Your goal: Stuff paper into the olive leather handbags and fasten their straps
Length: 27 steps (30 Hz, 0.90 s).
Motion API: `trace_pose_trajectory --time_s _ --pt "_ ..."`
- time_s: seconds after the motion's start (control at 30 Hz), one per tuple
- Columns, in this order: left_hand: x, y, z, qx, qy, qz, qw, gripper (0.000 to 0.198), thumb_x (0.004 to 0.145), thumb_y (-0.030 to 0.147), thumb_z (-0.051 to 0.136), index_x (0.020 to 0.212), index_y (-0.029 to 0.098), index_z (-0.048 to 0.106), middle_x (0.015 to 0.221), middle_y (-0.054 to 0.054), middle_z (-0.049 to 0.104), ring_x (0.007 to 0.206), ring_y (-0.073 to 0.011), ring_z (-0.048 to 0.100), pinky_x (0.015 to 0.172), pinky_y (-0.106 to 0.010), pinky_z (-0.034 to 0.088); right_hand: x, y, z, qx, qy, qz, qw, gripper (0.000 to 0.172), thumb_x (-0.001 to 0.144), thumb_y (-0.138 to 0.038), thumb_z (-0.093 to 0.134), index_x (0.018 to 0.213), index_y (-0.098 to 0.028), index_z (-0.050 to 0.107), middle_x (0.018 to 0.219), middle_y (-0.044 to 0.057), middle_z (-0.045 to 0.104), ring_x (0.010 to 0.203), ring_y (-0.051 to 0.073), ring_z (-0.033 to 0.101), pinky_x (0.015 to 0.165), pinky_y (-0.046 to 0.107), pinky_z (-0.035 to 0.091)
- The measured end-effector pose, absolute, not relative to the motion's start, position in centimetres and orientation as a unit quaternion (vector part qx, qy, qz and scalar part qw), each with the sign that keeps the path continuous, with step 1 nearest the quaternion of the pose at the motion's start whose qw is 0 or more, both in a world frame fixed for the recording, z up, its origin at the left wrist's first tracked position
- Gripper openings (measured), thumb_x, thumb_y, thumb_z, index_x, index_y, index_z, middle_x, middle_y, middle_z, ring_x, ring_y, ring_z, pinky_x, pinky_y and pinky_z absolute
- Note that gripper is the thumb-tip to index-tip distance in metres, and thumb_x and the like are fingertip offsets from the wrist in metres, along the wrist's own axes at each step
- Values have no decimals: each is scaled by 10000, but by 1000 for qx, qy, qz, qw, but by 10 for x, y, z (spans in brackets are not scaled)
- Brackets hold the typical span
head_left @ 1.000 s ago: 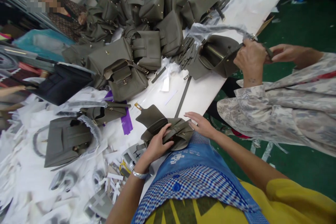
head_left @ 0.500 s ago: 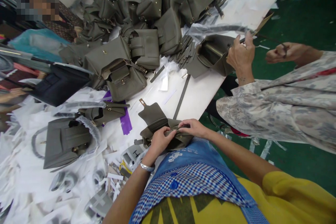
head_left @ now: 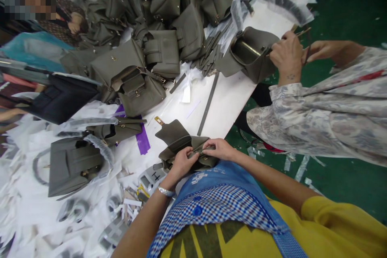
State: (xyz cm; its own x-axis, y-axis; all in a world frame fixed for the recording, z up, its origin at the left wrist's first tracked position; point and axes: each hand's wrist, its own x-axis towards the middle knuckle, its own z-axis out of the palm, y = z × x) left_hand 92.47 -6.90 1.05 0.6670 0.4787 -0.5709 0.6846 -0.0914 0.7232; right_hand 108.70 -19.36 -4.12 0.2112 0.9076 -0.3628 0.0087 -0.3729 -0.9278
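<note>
An olive-grey handbag point(head_left: 173, 131) lies at the table's near edge against my apron, its flap folded back with a gold clasp plate at the tip. My left hand point(head_left: 184, 162) pinches the bag's edge between thumb and fingers. Close beside it, my right hand point(head_left: 220, 149) grips the same bag, its fingertips almost meeting those of the left. Exactly what small part lies under the fingertips is hidden. A dark narrow strap point(head_left: 208, 102) runs across the white table just beyond the bag.
Many similar handbags point(head_left: 161, 54) are heaped at the back. On the right, a co-worker's hands point(head_left: 287, 54) work at another open bag point(head_left: 254, 54). A wrapped-handle bag point(head_left: 74, 165) stands left among white paper point(head_left: 24, 185). A purple strip point(head_left: 143, 141) lies between.
My hands stay on the bag with little movement. The co-worker's hands have come together, and the wrapped handle of their bag now arches up. The whole view has shifted slightly.
</note>
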Motion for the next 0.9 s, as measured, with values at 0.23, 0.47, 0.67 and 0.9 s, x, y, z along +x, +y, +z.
trace_pose_trajectory --time_s 0.23,0.47,0.67,0.9 --pt "927 -70 9 726 423 -83 535 309 734 453 660 770 153 595 654 2 591 611 -139 543 541 -218 362 1084 -191 -41 -667 -364 486 432 171 763 -323 689 834 -170 720 740 19 704 688 163 632 614 240 451" --pt "930 -77 7 739 437 -55 509 166 723 320 621 722 169 553 640 19 566 627 -137 552 568 -221 368 1081 -190 -33 -665 -370 476 440 138 769 -299 682 811 -174 724 744 17 711 701 164 640 624 237 452" --pt "928 -82 2 746 439 -36 500 127 718 284 622 727 168 571 657 17 578 652 -144 560 605 -232 394 1081 -190 -30 -667 -382 485 416 139 779 -280 666 848 -175 724 778 12 715 727 166 642 645 241 447" --pt "927 -86 0 728 439 -22 527 122 718 269 623 755 171 561 700 4 615 694 -154 599 636 -235 436 1076 -195 -30 -677 -389 472 409 148 786 -216 643 929 -194 675 789 -15 684 731 148 620 668 237 436"
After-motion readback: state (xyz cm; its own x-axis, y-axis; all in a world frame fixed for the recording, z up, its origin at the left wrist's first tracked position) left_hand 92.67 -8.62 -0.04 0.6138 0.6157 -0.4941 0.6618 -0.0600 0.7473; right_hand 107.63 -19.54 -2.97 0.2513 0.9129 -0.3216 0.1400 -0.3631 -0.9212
